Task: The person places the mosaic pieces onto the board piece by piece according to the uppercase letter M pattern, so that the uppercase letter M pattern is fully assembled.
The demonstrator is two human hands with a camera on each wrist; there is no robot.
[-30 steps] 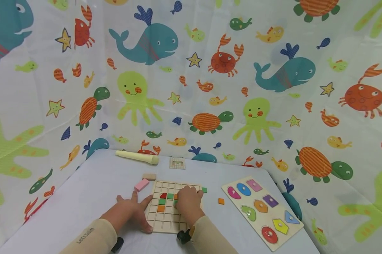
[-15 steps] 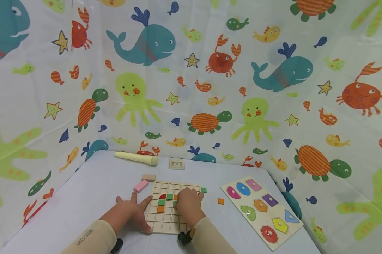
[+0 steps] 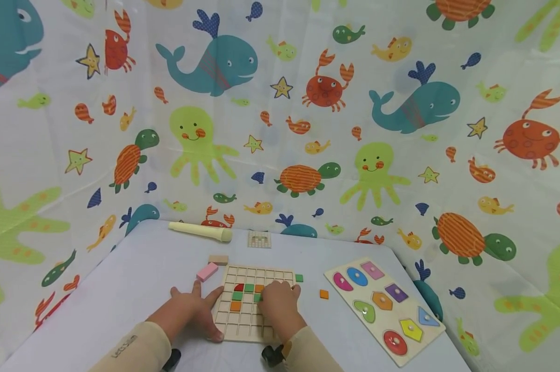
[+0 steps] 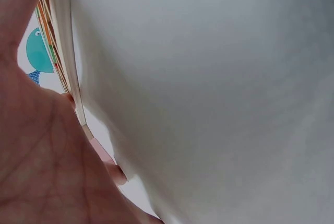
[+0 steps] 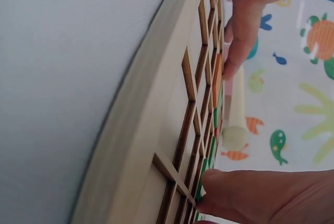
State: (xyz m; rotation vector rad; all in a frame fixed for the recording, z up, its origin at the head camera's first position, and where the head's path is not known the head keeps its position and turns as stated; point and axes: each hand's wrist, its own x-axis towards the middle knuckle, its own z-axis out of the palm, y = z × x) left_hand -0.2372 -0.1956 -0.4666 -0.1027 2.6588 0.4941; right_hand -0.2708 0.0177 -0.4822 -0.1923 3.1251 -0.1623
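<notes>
— Since a second ago, has anything moved?

— Barely: the right hand has slid a little toward six o'clock on the grid board; the left hand has stayed put, and so has the board.

— How do the hands lie?

— Left hand spread flat on the table, fingers straight, thumb and forefinger against the board's nine o'clock edge. Right hand rests knuckles-up over the board's three o'clock half, fingers bent down onto the cells; whether it pinches a tile underneath I cannot tell, though the right wrist view shows a fingertip pressed on the lattice.

— And the coloured tiles?

— A red tile, green ones and an orange one sit in cells just at nine o'clock of the right hand. Two loose ones lie off the board: a green tile near its one o'clock corner, an orange tile at three o'clock.

— Which hand is nearer those?

— The right, clearly; the orange tile lies between it and the shape puzzle. The board's long axis runs twelve to six.
</notes>
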